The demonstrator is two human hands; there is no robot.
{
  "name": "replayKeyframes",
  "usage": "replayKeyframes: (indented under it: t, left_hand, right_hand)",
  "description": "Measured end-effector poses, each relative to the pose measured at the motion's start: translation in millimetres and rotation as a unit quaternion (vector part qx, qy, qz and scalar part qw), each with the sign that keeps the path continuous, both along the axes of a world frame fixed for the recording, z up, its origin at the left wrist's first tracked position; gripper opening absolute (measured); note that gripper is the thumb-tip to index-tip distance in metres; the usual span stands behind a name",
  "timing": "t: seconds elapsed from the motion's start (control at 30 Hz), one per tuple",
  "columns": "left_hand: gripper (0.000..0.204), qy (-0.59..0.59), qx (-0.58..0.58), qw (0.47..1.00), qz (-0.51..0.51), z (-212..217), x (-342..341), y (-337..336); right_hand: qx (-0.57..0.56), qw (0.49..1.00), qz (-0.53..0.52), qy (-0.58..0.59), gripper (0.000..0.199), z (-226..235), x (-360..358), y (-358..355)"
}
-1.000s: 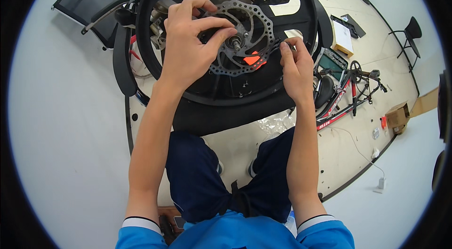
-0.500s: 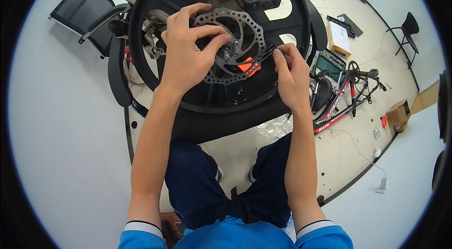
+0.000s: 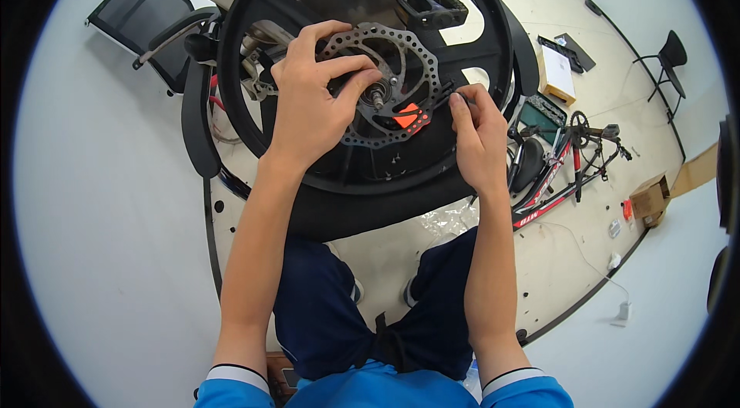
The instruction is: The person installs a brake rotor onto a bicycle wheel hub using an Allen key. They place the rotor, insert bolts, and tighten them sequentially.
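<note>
- Left hand (image 3: 312,103): forearm angled up and inward, back of hand uppermost; thumb and index nearly meet beside the axle (image 3: 378,100); cannot tell whether they pinch anything. Another finger extends to the rotor's upper-left rim.
- Right hand (image 3: 479,134): forearm near vertical; thumb and fingers grip a small dark piece (image 3: 446,92) at the rotor's right edge.
- Disc rotor (image 3: 422,61): lies over the black spoked wheel (image 3: 420,155), between both hands.
</note>
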State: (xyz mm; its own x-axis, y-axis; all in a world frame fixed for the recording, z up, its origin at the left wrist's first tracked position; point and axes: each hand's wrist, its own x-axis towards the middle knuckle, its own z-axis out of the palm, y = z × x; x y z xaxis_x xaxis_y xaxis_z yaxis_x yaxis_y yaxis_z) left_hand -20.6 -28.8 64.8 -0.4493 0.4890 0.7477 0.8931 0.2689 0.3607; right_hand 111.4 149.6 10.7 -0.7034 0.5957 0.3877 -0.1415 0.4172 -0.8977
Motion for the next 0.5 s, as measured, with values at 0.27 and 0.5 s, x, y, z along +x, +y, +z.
replayKeyframes:
  t: [0.27, 0.5]
  left_hand:
    - [0.011, -0.04, 0.04, 0.997, -0.042, -3.1, 0.7, 3.2]
    - [0.014, -0.064, 0.085, 0.992, -0.062, -10.9, -3.9, 7.9]
  right_hand:
    - [0.01, 1.0, 0.0, 0.003, 0.02, 2.4, 2.7, -4.2]
    - [0.15, 0.985, 0.083, 0.009, 0.011, 51.1, 9.0, -4.2]
